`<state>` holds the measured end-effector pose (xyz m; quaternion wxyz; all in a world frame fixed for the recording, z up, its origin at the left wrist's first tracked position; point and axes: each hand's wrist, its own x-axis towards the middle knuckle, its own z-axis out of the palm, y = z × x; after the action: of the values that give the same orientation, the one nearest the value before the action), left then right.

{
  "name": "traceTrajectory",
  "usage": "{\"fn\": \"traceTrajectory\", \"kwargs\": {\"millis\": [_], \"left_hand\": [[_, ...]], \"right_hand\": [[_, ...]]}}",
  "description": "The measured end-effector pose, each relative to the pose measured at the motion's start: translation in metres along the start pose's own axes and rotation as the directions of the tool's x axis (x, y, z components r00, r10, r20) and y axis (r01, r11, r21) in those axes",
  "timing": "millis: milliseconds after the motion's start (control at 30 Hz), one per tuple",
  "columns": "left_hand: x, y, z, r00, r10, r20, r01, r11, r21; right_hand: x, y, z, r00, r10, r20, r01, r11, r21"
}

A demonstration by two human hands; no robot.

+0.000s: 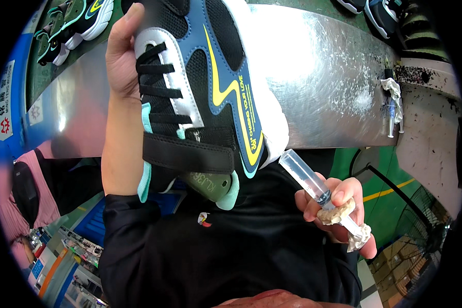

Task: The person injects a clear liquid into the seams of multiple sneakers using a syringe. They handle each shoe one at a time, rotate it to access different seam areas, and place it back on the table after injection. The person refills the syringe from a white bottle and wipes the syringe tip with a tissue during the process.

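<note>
Sneaker, light, soft-sided, gripped by left hand fingers curled around lace side; syringe pinched by right hand fingers below sneaker.

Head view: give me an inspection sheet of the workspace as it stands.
Surface: curved shiny metal panel, scuffed white at its right end.
Job's things: black, blue and yellow sneaker held up; clear syringe with crusted residue at its plunger end, tip beside the sole's edge.
Clutter: second syringe wrapped in a rag at the panel's right end; more sneakers behind.
Grippers: left hand grips the sneaker; right hand grips the syringe.
Cables: nothing seen.
Surroundings: green floor with a yellow line; a fan lower right.
</note>
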<state>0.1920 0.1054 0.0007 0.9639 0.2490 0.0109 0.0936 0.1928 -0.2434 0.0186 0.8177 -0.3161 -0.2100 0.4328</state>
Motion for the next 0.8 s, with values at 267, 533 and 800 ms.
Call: {"fn": "traceTrajectory", "kwargs": {"millis": [267,533,800], "left_hand": [[0.007,0.002,-0.010,0.997,-0.005,-0.079,0.012,0.996,0.090],[0.011,0.008,-0.022,0.986,0.009,-0.165,0.022,0.983,0.184],[-0.006,0.027,-0.051,0.955,0.015,-0.296,0.078,0.950,0.302]], "right_hand": [[-0.015,0.010,-0.005,1.000,-0.018,-0.020,0.018,1.000,0.018],[-0.022,0.017,-0.014,0.999,-0.045,0.005,0.045,0.999,0.003],[-0.021,0.030,-0.022,0.982,-0.179,0.065,0.178,0.984,0.015]]}}
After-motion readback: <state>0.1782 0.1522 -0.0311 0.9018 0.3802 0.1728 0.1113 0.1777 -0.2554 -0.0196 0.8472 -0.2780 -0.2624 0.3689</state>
